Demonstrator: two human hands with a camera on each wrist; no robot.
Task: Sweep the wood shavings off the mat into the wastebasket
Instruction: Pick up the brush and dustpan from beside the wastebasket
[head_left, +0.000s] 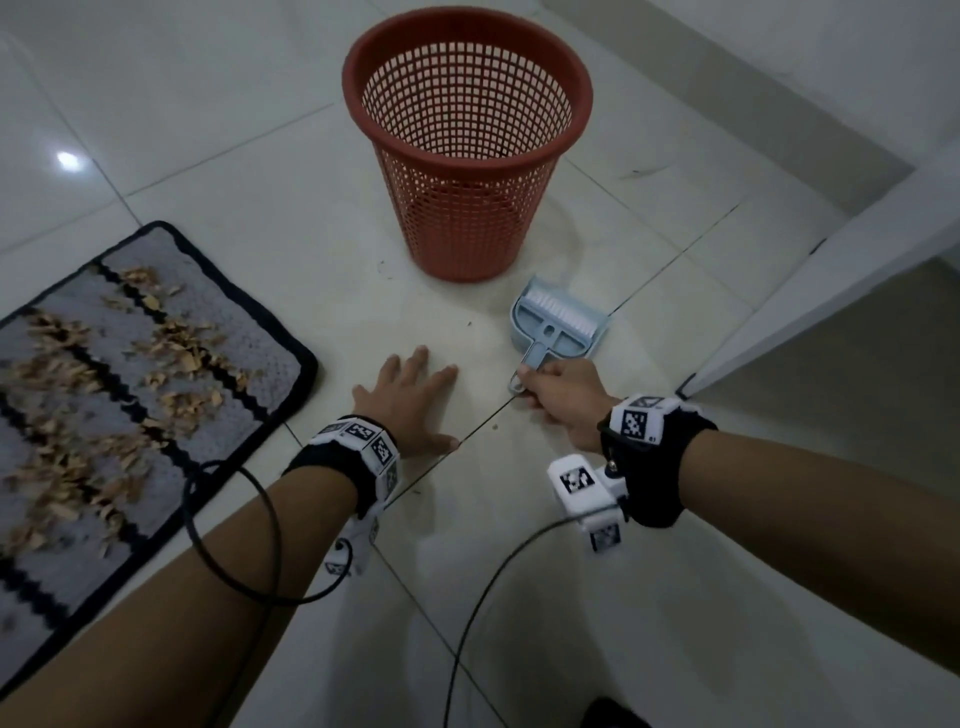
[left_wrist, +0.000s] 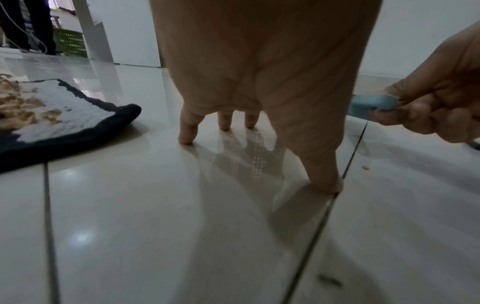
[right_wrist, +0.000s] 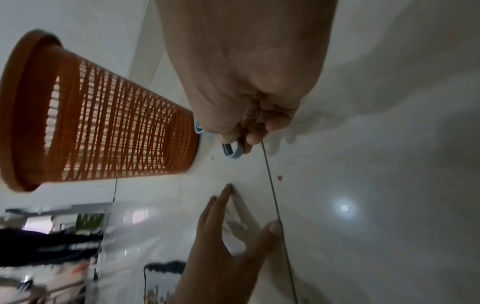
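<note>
Right hand (head_left: 563, 397) gripping dustpan (head_left: 558, 327) handle, left hand (head_left: 410, 402) flat on floor (head_left: 311, 218), shavings (head_left: 104, 384) on mat (head_left: 249, 338)

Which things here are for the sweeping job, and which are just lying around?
For the job:
- mat
- wood shavings
- wastebasket
- brush and dustpan set, handle gripped by right hand

Just there:
- green crate
- cables
- left hand, resting on the floor

Mat (head_left: 156, 395) cut off at left edge; dustpan handle (head_left: 524, 375) partly hidden under right hand (head_left: 563, 397).

Bare forearms; 2 black wristbands (head_left: 649, 467) carrying white marker-printed blocks (head_left: 579, 480); thin black cables (head_left: 228, 571).
</note>
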